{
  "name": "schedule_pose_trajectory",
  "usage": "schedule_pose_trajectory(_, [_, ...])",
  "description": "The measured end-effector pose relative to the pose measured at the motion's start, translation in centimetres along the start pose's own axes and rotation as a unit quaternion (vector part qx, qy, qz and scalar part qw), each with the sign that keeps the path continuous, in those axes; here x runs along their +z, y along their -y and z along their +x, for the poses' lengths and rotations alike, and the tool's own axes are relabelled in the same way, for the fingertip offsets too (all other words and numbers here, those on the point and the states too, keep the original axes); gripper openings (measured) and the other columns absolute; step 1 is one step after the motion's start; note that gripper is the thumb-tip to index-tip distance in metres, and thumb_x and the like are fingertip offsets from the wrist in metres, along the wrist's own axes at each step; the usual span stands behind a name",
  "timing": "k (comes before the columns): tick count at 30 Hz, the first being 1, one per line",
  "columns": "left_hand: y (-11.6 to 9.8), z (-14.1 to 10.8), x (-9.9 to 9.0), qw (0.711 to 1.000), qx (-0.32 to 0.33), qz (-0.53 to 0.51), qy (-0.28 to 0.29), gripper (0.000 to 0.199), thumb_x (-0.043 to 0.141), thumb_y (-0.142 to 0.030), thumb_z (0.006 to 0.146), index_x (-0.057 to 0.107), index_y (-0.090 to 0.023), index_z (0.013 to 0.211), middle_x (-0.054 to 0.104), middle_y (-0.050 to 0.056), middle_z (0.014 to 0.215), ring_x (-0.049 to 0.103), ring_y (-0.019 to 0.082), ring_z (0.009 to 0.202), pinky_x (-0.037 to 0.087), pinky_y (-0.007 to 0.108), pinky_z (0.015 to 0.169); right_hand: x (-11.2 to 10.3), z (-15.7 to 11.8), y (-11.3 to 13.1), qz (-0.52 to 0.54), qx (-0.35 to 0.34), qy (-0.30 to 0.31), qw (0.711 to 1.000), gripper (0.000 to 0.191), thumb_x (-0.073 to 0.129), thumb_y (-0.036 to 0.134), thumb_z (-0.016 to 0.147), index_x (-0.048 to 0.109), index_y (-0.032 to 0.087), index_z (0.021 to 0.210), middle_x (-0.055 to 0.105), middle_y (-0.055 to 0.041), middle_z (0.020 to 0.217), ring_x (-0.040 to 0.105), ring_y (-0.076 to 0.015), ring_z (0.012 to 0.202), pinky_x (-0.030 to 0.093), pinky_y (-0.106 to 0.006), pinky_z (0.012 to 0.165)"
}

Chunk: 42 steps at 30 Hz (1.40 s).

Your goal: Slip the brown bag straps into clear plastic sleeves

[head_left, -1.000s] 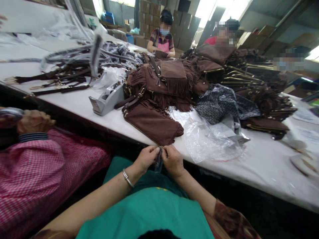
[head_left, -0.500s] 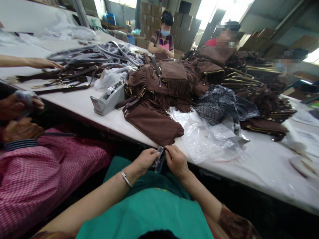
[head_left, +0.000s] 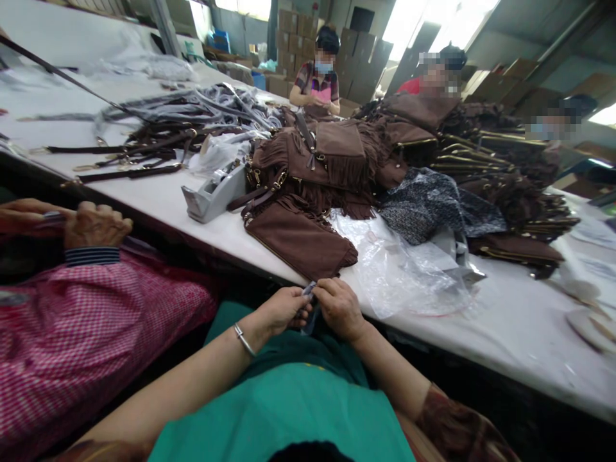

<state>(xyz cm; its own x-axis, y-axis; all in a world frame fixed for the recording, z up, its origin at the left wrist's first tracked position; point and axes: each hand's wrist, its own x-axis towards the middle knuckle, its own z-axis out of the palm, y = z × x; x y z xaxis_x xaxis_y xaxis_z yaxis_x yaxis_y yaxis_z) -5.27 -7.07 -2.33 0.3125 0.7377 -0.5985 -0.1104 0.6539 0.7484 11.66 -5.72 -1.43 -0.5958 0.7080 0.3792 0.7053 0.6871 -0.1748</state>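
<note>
At the table's front edge, my left hand is closed on a small strip wrapped in greyish plastic. My right hand pinches at the strip's end, its fingertips touching those of the left. More of the strip hangs below between the hands, partly hidden by fingers. Just beyond them lies a brown fringed bag with a zip along its edge, its near corner almost at my fingertips. I cannot tell whether the strip is joined to the bag.
A grey tape dispenser stands left of the bag. Clear plastic bags lie to the right. Behind are piled brown bags and plastic-wrapped straps. A co-worker's hands work close on my left; other people sit across the table.
My fingers have closed further round the wrapped strip, hiding more of it. On the left, the co-worker's hands have moved right, and the arm reaching over the straps has gone; a strap is now pulled taut.
</note>
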Motion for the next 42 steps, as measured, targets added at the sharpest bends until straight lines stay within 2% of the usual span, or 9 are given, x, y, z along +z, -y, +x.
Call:
schedule_pose_trajectory(4, [0.4,0.5,0.0,0.989,0.091,0.102,-0.048,0.021,0.058,-0.037,0.079,0.054,-0.019,0.068,0.047,-0.005,0.054,0.036,0.008,0.044,0.026,0.023,0.046,-0.2,0.3,-0.3,-0.005,-0.014,0.028,0.999,0.023,0.046,0.020,0.094,0.069,0.019,0.096,0.065,-0.0088,0.100,0.053,-0.0215,0.090,0.044,-0.035,0.083])
schedule_pose_trajectory(9, [0.9,0.4,-0.4,0.904,0.270,0.308,-0.120,0.024,0.051,-0.038,0.087,0.060,-0.020,0.073,0.062,0.005,0.070,0.055,0.017,0.064,0.035,0.027,0.061,-0.3,1.0,-0.7,0.022,-0.018,0.019,0.999,0.025,0.044,0.020,0.095,0.067,0.018,0.106,0.062,-0.0101,0.109,0.053,-0.0223,0.096,0.044,-0.035,0.087])
schedule_pose_trajectory(12, [1.0,-0.3,-0.5,0.847,0.269,0.435,-0.141,0.024,0.050,-0.042,0.088,0.061,-0.021,0.086,0.067,0.009,0.082,0.061,0.022,0.073,0.038,0.029,0.065,-0.2,1.3,-1.0,0.040,-0.033,0.022,0.998,0.026,0.048,0.022,0.094,0.065,0.019,0.114,0.062,-0.0099,0.109,0.053,-0.0226,0.094,0.044,-0.035,0.084])
schedule_pose_trajectory(15, [1.0,-0.9,-0.5,0.785,0.237,0.550,-0.160,0.025,0.042,-0.039,0.092,0.059,-0.020,0.092,0.067,0.009,0.088,0.063,0.022,0.078,0.040,0.030,0.066,0.0,1.4,-1.3,0.053,-0.054,0.041,0.996,0.021,0.052,0.020,0.092,0.069,0.020,0.105,0.064,-0.0081,0.101,0.053,-0.0218,0.089,0.045,-0.034,0.078])
schedule_pose_trajectory(18, [1.0,-0.9,-0.4,0.753,0.231,0.594,-0.162,0.032,0.031,-0.036,0.096,0.058,-0.020,0.092,0.068,0.009,0.088,0.064,0.021,0.077,0.041,0.029,0.065,0.2,1.3,-1.3,0.064,-0.048,0.035,0.996,0.020,0.051,0.019,0.092,0.070,0.020,0.100,0.065,-0.0079,0.097,0.053,-0.0211,0.087,0.045,-0.034,0.076])
schedule_pose_trajectory(26, [1.0,-0.1,-0.8,0.790,0.282,0.526,-0.140,0.036,0.030,-0.032,0.097,0.059,-0.018,0.081,0.066,0.006,0.076,0.059,0.015,0.067,0.039,0.027,0.064,0.4,1.1,-1.5,0.122,-0.042,0.027,0.991,0.026,0.052,0.019,0.091,0.065,0.020,0.114,0.063,-0.0095,0.105,0.055,-0.0212,0.094,0.047,-0.033,0.082])
schedule_pose_trajectory(36, [1.6,-0.1,-1.0,0.841,0.294,0.437,-0.122,0.036,0.031,-0.035,0.095,0.056,-0.019,0.075,0.059,0.002,0.069,0.052,0.014,0.062,0.037,0.025,0.060,0.9,0.1,0.2,0.132,0.005,-0.035,0.991,0.020,0.052,0.016,0.089,0.069,0.020,0.097,0.065,-0.0082,0.098,0.057,-0.0194,0.091,0.049,-0.032,0.081])
schedule_pose_trajectory(39, [1.4,0.4,-1.4,0.851,0.278,0.429,-0.118,0.038,0.034,-0.041,0.092,0.059,-0.019,0.074,0.059,0.000,0.066,0.053,0.015,0.062,0.039,0.025,0.060,-0.6,-1.2,-0.6,0.144,0.041,-0.084,0.985,0.021,0.054,0.015,0.088,0.068,0.020,0.102,0.065,-0.0078,0.103,0.058,-0.0190,0.096,0.049,-0.031,0.086])
schedule_pose_trajectory(42, [1.1,1.2,-2.0,0.861,0.260,0.421,-0.116,0.039,0.039,-0.048,0.088,0.061,-0.020,0.072,0.059,-0.001,0.063,0.055,0.016,0.061,0.041,0.025,0.059,-4.3,-3.2,-4.9,0.127,0.121,-0.171,0.969,0.021,0.055,0.015,0.086,0.068,0.021,0.102,0.065,-0.0076,0.104,0.059,-0.0193,0.099,0.049,-0.033,0.090])
